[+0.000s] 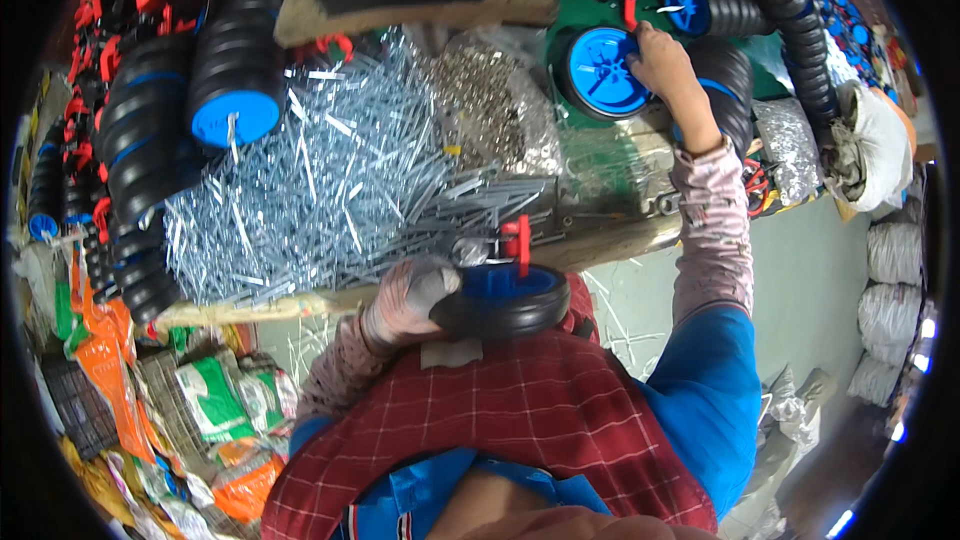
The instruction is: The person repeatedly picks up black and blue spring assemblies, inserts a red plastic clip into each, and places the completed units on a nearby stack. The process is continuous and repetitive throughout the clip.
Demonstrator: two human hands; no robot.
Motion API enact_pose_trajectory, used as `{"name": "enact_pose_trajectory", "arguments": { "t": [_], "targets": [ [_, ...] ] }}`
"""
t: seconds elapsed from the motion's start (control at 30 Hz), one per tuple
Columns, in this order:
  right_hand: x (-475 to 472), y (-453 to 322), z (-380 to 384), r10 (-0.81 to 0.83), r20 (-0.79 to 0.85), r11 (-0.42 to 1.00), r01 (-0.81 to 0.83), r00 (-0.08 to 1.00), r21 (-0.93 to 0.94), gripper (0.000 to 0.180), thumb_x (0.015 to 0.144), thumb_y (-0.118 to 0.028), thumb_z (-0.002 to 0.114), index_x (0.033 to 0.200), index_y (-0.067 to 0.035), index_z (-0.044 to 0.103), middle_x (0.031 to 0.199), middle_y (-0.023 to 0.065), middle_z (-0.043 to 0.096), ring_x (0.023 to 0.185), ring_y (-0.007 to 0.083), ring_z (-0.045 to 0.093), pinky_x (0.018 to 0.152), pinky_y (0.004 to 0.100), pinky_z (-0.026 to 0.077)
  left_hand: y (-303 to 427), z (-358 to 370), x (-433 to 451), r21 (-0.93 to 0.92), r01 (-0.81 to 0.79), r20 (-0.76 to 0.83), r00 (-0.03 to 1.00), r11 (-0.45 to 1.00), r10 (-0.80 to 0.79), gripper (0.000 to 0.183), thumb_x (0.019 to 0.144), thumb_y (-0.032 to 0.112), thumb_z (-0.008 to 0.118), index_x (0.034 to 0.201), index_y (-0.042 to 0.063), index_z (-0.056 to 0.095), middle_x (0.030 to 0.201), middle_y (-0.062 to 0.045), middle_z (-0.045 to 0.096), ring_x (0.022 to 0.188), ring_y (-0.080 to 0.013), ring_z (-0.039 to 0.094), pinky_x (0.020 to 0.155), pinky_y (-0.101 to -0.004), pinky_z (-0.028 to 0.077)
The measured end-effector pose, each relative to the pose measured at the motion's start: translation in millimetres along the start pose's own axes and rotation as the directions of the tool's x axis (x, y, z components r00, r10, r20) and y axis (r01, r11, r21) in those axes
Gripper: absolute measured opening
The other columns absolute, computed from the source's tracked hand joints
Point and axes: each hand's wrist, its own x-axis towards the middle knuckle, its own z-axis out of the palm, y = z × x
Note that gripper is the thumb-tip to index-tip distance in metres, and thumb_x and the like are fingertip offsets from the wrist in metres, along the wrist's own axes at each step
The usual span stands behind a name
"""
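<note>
My left hand (412, 296), in a pale knit glove, grips a black-tyred wheel (502, 315) with a blue hub at the bench edge, against my plaid apron. A red plastic part (523, 244) stands up from that wheel's hub side. My bare right hand (667, 64) reaches across the bench to a second wheel (609, 69), which lies flat with its blue hub up. Its thumb is over that wheel's rim, and its fingertips are close to a red plastic piece (631, 7). Whether they hold either one cannot be told.
A large heap of thin metal strips (322, 180) covers the bench's left and middle. Beside it is a clear bag of small metal parts (487, 101). Stacked wheels (236, 52) rise at left, more (727, 7) at right. A spanner-like metal tool (667, 202) lies near the edge.
</note>
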Motion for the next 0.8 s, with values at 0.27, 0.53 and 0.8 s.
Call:
{"name": "enact_pose_trajectory", "arguments": {
  "t": [0.27,0.53,0.8],
  "targets": [
    [-82.5,-26.5,-28.4,0.013,-0.069,0.903,0.018,0.998,0.430,0.039,0.086,-0.008,0.065,0.121,0.004,0.052,0.083,0.0199,0.065,0.073,0.0306,0.064,0.067,0.0422,0.050,25.3,5.5,17.8,0.396,-0.412,0.064,0.904,0.820,0.423,0.042,0.067,0.015,0.083,0.099,0.007,0.056,0.087,-0.013,0.064,0.073,-0.0363,0.065,0.057,-0.0424,0.051],
    [-141.0,-133.8,-70.6,-0.069,0.101,0.688,-0.026,0.992,0.726,0.036,0.080,-0.018,0.077,0.106,-0.001,0.059,0.071,0.0153,0.065,0.064,0.0288,0.067,0.061,0.0351,0.051,25.9,6.1,34.2,-0.411,0.225,0.320,0.943,0.884,-0.091,0.051,0.084,0.031,0.073,0.123,0.005,0.053,0.119,-0.012,0.059,0.107,-0.0273,0.059,0.095,-0.0355,0.045],
    [-137.8,-142.7,-62.4,-0.181,0.038,0.667,0.094,0.983,0.739,0.040,0.077,-0.015,0.080,0.108,-0.002,0.059,0.078,0.0143,0.069,0.067,0.0259,0.069,0.061,0.0327,0.053,54.4,-1.0,43.5,-0.727,0.375,0.411,0.909,0.575,-0.073,0.064,0.089,0.031,0.070,0.141,0.002,0.047,0.136,-0.013,0.058,0.122,-0.0234,0.058,0.108,-0.0347,0.044]
  ]
}}
